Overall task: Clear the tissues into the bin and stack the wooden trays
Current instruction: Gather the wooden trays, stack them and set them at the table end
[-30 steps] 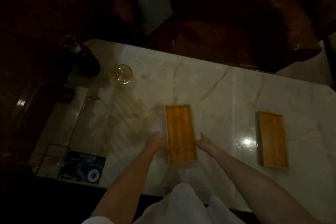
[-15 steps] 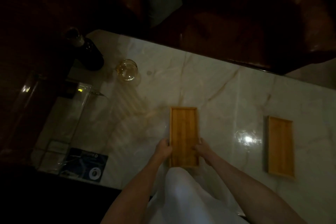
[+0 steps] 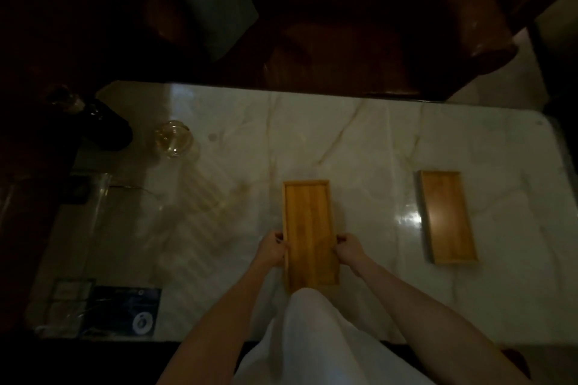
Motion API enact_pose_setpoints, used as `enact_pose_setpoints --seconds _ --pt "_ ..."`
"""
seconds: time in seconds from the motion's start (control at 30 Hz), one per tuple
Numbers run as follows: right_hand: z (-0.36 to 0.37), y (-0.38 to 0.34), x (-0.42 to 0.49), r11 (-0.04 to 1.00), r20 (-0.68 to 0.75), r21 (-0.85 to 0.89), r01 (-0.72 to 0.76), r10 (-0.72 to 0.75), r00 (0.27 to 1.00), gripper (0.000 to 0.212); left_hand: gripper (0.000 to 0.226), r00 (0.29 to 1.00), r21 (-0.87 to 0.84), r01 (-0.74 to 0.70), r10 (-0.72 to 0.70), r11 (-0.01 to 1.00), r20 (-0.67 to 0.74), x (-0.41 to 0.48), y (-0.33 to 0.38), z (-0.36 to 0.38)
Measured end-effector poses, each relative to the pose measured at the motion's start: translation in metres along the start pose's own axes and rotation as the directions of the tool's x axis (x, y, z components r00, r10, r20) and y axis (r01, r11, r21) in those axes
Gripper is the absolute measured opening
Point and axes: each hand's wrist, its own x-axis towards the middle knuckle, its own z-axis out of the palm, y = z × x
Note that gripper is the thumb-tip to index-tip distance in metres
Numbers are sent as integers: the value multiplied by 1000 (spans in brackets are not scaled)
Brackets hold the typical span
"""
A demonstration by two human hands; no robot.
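Observation:
A long wooden tray (image 3: 309, 233) lies lengthwise in the middle of the marble table (image 3: 359, 134), close to the near edge. My left hand (image 3: 272, 247) grips its left rim and my right hand (image 3: 349, 246) grips its right rim, fingers curled over the edges. A second wooden tray (image 3: 448, 216) of the same shape rests flat to the right, apart from both hands. No tissues and no bin show in the dim view.
At the table's far left stand a dark bottle (image 3: 104, 125) and a glass (image 3: 173, 138). A clear acrylic holder (image 3: 90, 197) and a dark printed card (image 3: 125, 311) sit at the near left. A brown leather armchair (image 3: 359, 40) with a pale cushion (image 3: 212, 0) is beyond the table.
My hands went from resting beside the middle tray to closing on its two long rims. The view has shifted, and the right tray stays where it was.

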Motion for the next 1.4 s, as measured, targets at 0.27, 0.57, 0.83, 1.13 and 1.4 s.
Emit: enact_pose_setpoints --seconds 0.27,0.57,0.83,1.13,1.4 --pt "-99 48 6 995 -54 69 67 -64 997 29 27 994 168 -109 113 980 -14 -3 47 95" --pt "-250 114 51 990 -74 -16 140 -141 987 27 26 994 208 -91 100 974 -33 -10 114 251" --pt "-345 144 95 965 -136 -206 160 -190 972 26 27 978 151 -198 205 969 -33 0 169 350" --pt "-361 157 137 958 -254 -272 90 -162 953 23 43 980 369 -135 178 920 -87 47 189 394" --pt "-349 163 139 954 -344 -293 55 -159 925 24 30 978 525 -50 148 850 -146 50 192 400"
